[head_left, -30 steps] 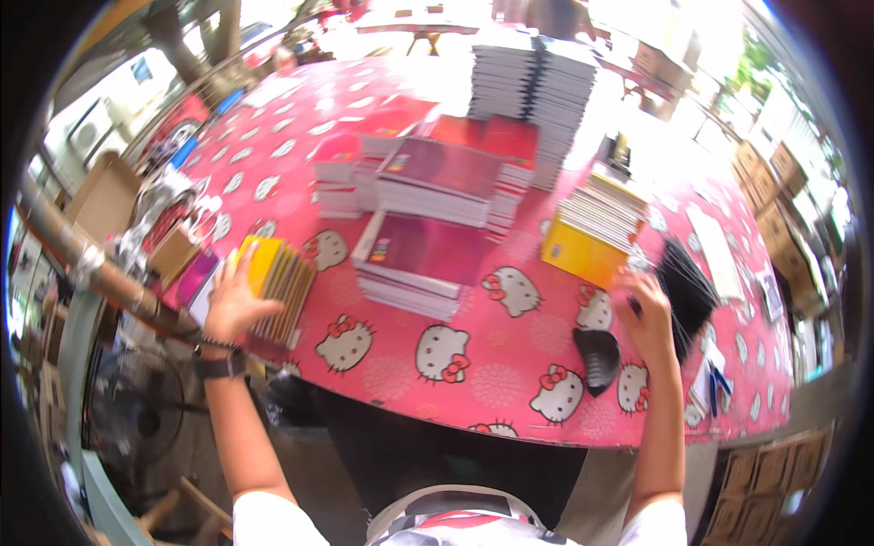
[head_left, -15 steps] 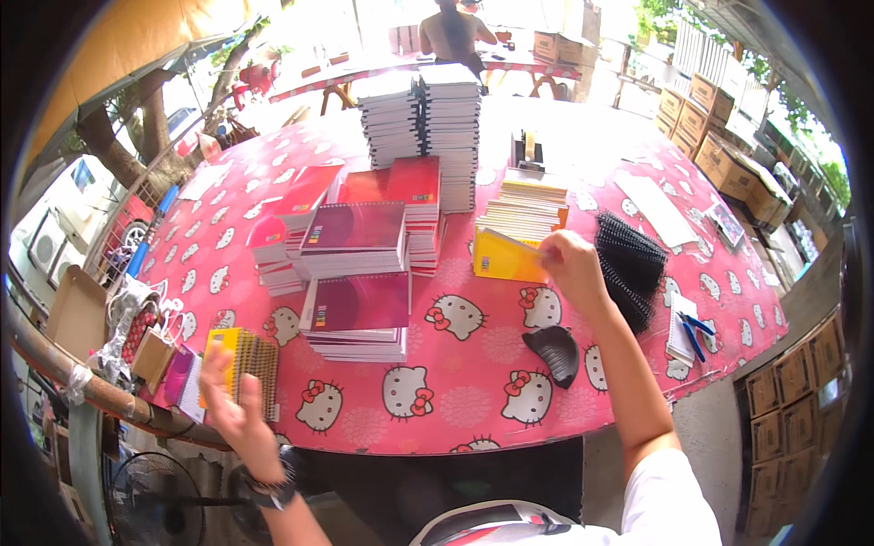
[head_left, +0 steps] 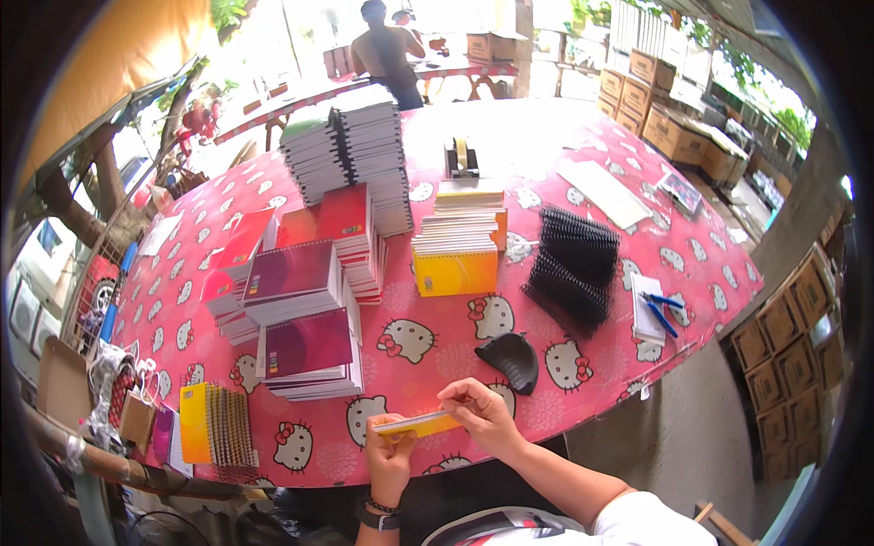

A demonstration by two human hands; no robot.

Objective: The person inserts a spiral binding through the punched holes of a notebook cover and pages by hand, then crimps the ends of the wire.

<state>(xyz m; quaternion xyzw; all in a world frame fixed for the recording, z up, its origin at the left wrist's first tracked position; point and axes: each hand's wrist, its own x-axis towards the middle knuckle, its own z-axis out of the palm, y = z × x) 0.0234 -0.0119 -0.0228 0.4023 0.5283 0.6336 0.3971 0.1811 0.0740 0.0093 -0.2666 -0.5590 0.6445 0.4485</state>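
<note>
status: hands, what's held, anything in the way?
Both hands, left and right, grip a yellow notebook at the table edge. Black pad close beyond it, apart. Nothing blocking.

An open-air notebook-binding workshop: stacks of spiral notebooks (head_left: pixel 350 150) and loose yellow covers (head_left: pixel 455 270) are lying on a cartoon-cat tabletop (head_left: pixel 583 136), black binding coils (head_left: pixel 572 266) are sitting alongside, and cardboard cartons (head_left: pixel 790 350) are standing around.

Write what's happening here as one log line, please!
both hands: left hand and right hand hold yellow notebook | over: pink table
</note>
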